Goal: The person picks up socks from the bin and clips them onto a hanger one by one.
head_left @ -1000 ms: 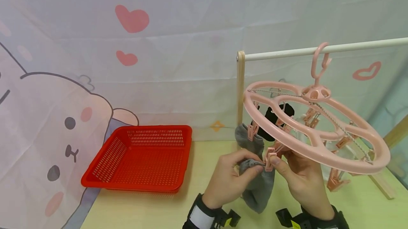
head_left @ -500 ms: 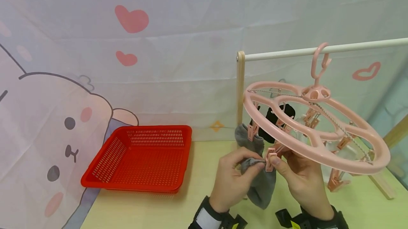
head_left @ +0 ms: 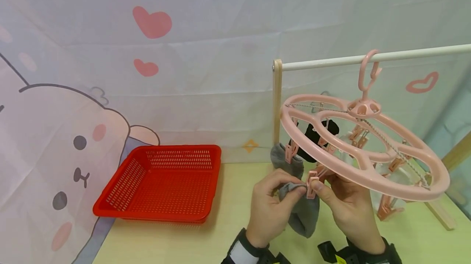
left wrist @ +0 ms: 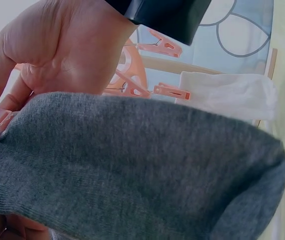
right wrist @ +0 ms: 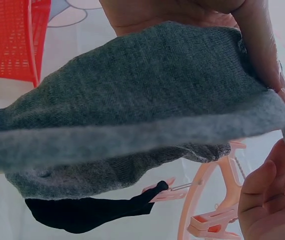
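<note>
My left hand [head_left: 270, 209] pinches the top edge of a grey sock [head_left: 304, 217], which hangs down behind the fingers. In the left wrist view the sock's dark knit hides much of the work. Beside that edge, my right hand [head_left: 351, 211] pinches a pink clothespin [head_left: 312, 186] between thumb and fingers, with the sock's edge right at its jaws. This clothespin belongs to a round pink drying hanger [head_left: 363, 109]. Just behind, another grey sock [head_left: 281, 155] hangs from a neighbouring clothespin [head_left: 290, 153].
The hanger hooks over a white rod [head_left: 324, 63] on a wooden post [head_left: 277, 100]. A black sock [right wrist: 82, 215] and a white cloth item [left wrist: 227, 95] hang from other clips. On the table's left stands a red plastic basket [head_left: 176, 190]. A printed curtain [head_left: 220, 72] covers the back.
My left hand has shifted slightly to the right with the pinched sock, whose lower end has swung right and up a little. The right hand stays at the same clothespin.
</note>
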Demonstrator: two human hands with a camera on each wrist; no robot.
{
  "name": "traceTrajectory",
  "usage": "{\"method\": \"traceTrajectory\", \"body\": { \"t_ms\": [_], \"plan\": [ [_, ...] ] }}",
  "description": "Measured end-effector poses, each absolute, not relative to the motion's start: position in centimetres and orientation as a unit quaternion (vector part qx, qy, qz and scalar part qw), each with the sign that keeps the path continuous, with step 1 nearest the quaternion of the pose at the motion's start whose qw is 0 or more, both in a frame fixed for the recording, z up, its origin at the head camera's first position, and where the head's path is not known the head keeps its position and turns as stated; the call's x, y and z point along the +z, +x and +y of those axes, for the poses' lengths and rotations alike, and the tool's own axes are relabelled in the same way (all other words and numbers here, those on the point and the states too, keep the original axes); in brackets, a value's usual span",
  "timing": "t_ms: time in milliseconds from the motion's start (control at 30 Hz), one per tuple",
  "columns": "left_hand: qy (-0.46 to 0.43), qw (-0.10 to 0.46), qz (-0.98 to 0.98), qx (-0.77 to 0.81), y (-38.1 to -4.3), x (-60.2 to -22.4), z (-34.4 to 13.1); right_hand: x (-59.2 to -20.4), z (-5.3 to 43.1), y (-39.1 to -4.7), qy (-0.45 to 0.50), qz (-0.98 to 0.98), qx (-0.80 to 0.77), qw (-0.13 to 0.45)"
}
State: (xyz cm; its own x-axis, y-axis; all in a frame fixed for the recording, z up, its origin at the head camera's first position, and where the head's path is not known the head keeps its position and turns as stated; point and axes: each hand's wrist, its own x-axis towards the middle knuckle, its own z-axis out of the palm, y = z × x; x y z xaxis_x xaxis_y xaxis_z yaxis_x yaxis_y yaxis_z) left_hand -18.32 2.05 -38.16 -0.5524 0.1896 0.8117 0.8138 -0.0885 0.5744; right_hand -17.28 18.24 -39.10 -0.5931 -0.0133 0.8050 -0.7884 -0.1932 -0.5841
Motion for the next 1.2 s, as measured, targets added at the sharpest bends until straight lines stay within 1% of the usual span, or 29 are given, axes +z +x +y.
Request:
{"method": "traceTrajectory", "body": {
  "t_ms": [233, 700, 1200],
  "plan": [
    [-0.399, 0.269, -0.618, -0.622, -18.28, -38.18, 2.19, -39.16, 18.11, -17.37, 0.362, -0.562, 0.688, 0.283],
    [-0.397, 0.269, -0.624, -0.618, -18.22, -38.11, 2.17, -39.35, 18.18, -17.32, 0.345, -0.588, 0.680, 0.269],
    [-0.392, 0.240, -0.631, -0.624, -18.16, -38.32, 2.23, -39.22, 18.22, -17.28, 0.320, -0.614, 0.675, 0.256]
  ]
}}
